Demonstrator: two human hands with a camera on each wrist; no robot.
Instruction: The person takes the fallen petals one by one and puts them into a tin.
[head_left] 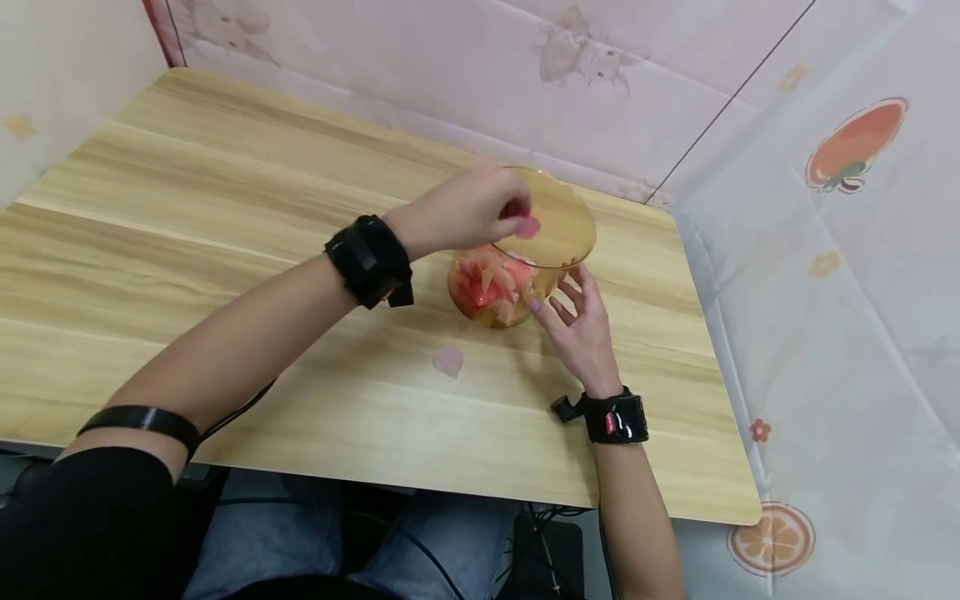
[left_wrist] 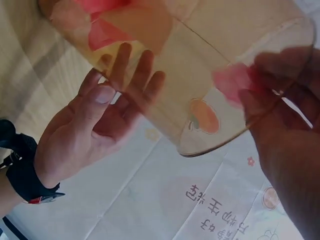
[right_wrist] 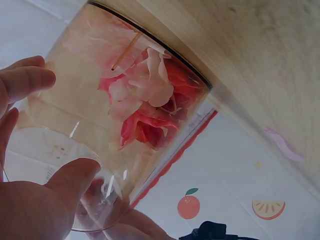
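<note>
A clear amber-tinted glass jar (head_left: 525,267) stands on the pale wooden table (head_left: 225,250), toward its far right part, and is tipped, mouth angled up and away from the person. Inside, at the bottom, lies a heap of pink and red petals (head_left: 491,283). The left hand (head_left: 465,208) is over the jar's rim with fingers curled, pinching a small pink petal (head_left: 528,226) at the mouth of the jar. The right hand (head_left: 577,325) is at the jar's near right side; the fingers are spread and nearly straight, with fingertips (head_left: 534,305) on the glass wall, supporting it rather than gripping. A single pale pink petal (head_left: 448,362) lies on the table, just in front of the jar. Both wrists carry black strap-mounted devices.
</note>
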